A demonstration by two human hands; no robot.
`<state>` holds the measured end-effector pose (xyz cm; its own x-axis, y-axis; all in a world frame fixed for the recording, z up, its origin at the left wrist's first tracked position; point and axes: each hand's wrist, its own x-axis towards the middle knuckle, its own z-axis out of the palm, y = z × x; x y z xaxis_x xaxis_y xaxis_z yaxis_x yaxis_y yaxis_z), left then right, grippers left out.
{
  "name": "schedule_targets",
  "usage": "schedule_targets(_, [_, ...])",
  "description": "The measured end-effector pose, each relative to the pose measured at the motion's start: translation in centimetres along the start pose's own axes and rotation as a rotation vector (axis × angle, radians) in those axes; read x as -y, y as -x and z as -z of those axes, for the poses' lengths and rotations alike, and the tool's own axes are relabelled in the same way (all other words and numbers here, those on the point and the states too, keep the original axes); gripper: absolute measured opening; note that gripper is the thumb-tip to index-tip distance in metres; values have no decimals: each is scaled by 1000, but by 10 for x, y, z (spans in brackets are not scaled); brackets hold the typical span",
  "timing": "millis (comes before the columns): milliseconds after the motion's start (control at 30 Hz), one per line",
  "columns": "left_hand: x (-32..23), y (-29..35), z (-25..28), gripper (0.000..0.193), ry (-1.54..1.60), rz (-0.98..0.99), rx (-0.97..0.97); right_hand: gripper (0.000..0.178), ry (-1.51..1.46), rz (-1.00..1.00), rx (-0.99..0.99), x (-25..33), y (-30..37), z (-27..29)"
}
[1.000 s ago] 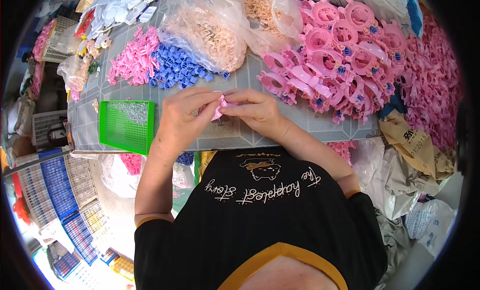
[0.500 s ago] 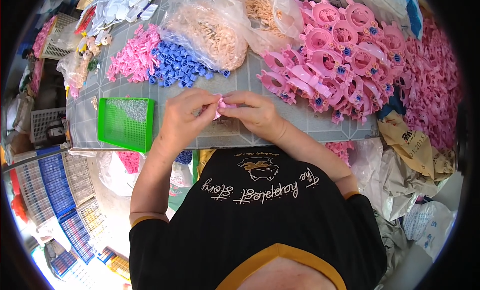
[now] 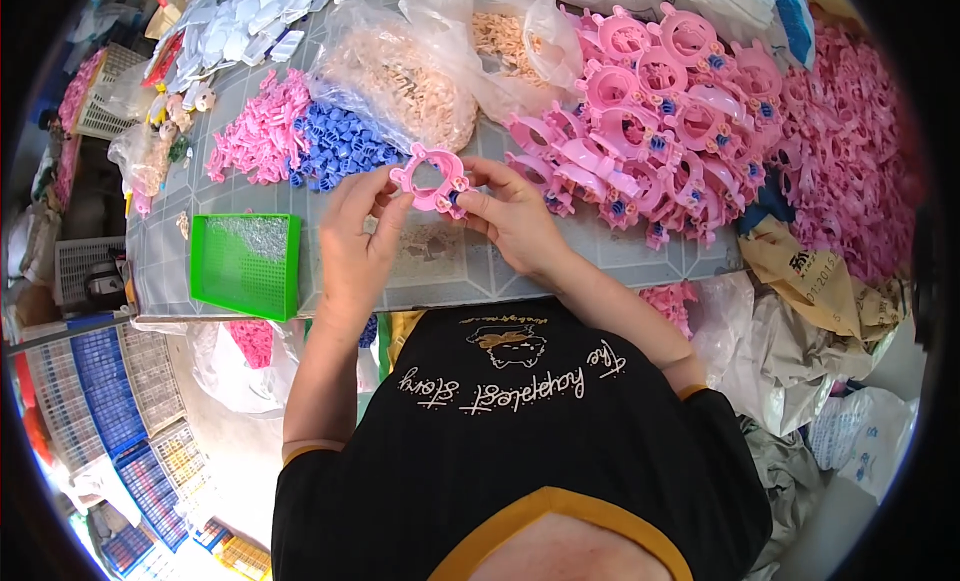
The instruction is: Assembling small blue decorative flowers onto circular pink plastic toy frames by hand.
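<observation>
A pink plastic ring-shaped frame with small round ears (image 3: 432, 198) is held up over the front part of the grey table (image 3: 485, 271). My left hand (image 3: 362, 226) pinches its left side between thumb and fingers. On the other side, my right hand (image 3: 517, 219) grips the lower right edge, where a small dark blue piece shows by the thumb. The ring's opening faces up toward me. Many similar pink frames with blue pieces (image 3: 685, 131) are heaped to the right of my right hand.
Beyond my hands lie small blue parts (image 3: 345, 146), small pink parts (image 3: 262, 131) and clear bags of peach parts (image 3: 400, 86). A green basket (image 3: 293, 271) stands left. White pieces (image 3: 240, 26) lie far left; more pink parts (image 3: 850, 151) fill the far right.
Both hands have moved apart, and the pink frame, earlier mostly hidden between the fingertips, is now turned so its ring shows. The whole view has shifted slightly.
</observation>
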<state>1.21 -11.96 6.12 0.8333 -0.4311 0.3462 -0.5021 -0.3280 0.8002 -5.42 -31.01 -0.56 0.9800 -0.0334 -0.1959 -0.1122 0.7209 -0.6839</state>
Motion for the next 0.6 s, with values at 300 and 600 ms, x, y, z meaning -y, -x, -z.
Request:
schedule_targets(300, [3, -3, -14, 14, 78, 163, -174, 43, -61, -92, 14, 22, 16, -9])
schedule_targets(600, [-18, -13, -15, 12, -18, -53, -14, 49, 17, -263, 237, 50, 26, -10])
